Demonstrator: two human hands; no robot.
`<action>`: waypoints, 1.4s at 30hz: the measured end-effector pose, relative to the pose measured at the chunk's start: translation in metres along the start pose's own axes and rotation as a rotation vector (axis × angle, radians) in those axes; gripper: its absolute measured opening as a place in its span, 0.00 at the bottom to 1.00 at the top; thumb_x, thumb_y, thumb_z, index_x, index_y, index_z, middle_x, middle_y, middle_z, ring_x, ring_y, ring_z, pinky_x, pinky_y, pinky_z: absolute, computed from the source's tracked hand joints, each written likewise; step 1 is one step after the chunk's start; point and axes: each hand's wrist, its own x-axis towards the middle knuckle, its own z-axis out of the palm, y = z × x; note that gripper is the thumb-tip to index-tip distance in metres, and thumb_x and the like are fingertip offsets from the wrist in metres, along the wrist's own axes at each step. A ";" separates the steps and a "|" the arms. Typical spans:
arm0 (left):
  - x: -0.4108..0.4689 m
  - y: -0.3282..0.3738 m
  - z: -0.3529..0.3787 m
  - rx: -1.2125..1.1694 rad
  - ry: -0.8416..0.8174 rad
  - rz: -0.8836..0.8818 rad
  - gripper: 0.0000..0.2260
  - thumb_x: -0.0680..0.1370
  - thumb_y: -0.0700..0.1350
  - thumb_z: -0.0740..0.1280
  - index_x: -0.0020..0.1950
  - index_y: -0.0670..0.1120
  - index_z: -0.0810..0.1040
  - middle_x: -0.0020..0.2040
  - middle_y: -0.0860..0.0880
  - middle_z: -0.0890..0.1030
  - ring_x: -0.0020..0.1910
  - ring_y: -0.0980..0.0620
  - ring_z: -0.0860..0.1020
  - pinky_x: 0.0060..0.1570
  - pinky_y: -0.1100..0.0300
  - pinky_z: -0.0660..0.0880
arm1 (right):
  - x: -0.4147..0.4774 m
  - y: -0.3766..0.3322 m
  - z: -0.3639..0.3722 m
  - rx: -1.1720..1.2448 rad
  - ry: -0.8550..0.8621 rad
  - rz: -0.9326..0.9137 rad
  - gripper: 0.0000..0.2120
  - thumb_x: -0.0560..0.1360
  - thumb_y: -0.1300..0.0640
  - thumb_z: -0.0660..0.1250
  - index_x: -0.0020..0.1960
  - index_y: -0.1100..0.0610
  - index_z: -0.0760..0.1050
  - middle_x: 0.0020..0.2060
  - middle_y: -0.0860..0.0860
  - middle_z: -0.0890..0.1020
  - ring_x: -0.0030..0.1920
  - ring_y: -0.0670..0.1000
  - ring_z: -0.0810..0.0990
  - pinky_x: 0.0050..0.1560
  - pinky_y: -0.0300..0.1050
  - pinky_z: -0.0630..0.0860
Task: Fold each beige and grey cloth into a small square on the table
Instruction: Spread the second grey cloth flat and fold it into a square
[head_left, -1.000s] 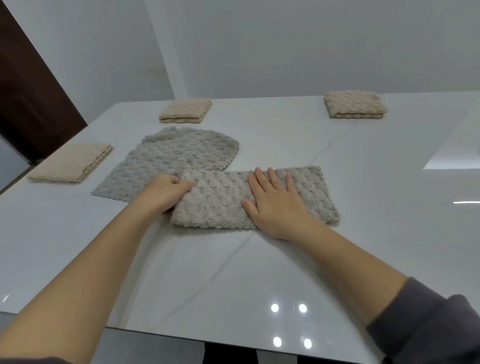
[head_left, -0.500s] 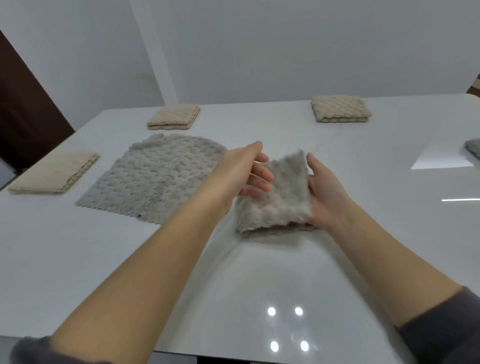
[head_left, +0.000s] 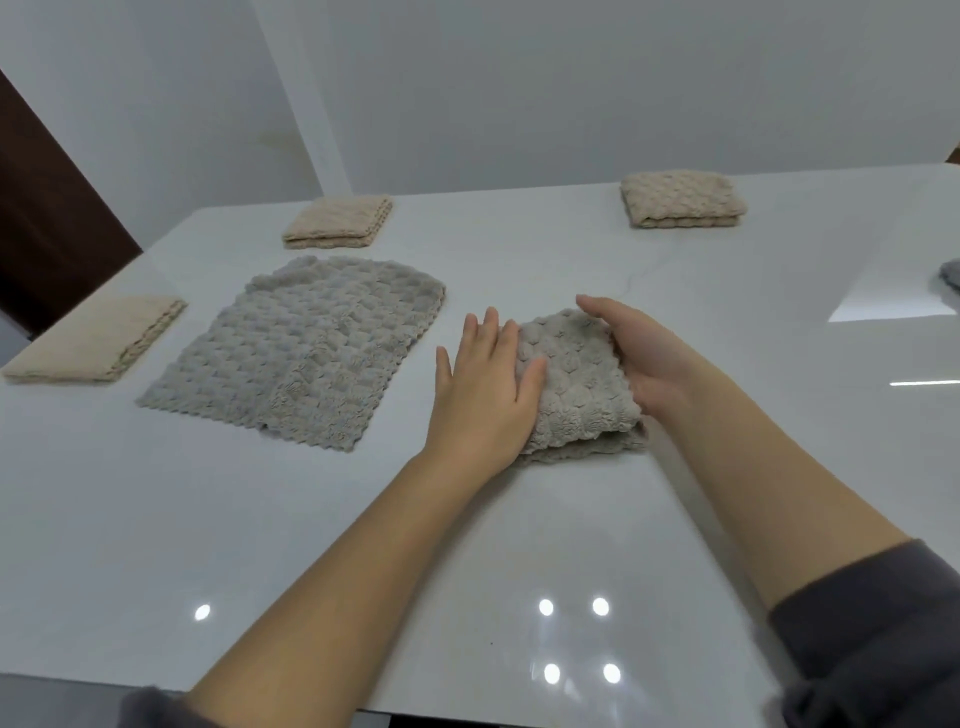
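Both hands rested on a grey cloth folded small on the white tabletop (head_left: 519, 545).

The left hand (head_left: 483, 395) lay flat, fingers spread, on the left edge of the folded grey cloth (head_left: 576, 379); the right hand (head_left: 649, 358) cupped its right side loosely, neither clenched. Just left lay an unfolded grey cloth (head_left: 306, 353), flat. Folded beige cloths sat at the left edge (head_left: 93, 340), the far left (head_left: 337, 221) and the far right (head_left: 680, 200), well apart.
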 end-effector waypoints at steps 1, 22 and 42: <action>0.001 0.002 0.001 0.023 -0.005 -0.009 0.26 0.84 0.56 0.47 0.80 0.48 0.52 0.81 0.50 0.46 0.78 0.53 0.40 0.76 0.47 0.39 | 0.000 -0.003 -0.002 -0.095 0.040 -0.026 0.17 0.81 0.50 0.60 0.55 0.64 0.78 0.47 0.58 0.85 0.43 0.54 0.86 0.39 0.48 0.83; 0.046 -0.031 -0.029 -0.383 -0.096 -0.127 0.14 0.81 0.45 0.61 0.67 0.50 0.72 0.52 0.54 0.79 0.55 0.49 0.77 0.58 0.55 0.72 | 0.008 0.016 -0.015 -1.471 0.663 -0.408 0.22 0.81 0.48 0.57 0.73 0.52 0.63 0.66 0.55 0.70 0.60 0.60 0.75 0.48 0.49 0.68; -0.035 -0.084 -0.063 -0.690 -0.037 -0.269 0.10 0.77 0.36 0.68 0.56 0.44 0.74 0.35 0.49 0.79 0.22 0.56 0.70 0.21 0.66 0.65 | 0.040 0.019 0.031 -1.575 0.279 -0.933 0.19 0.78 0.53 0.63 0.68 0.55 0.71 0.65 0.51 0.76 0.66 0.53 0.73 0.72 0.55 0.59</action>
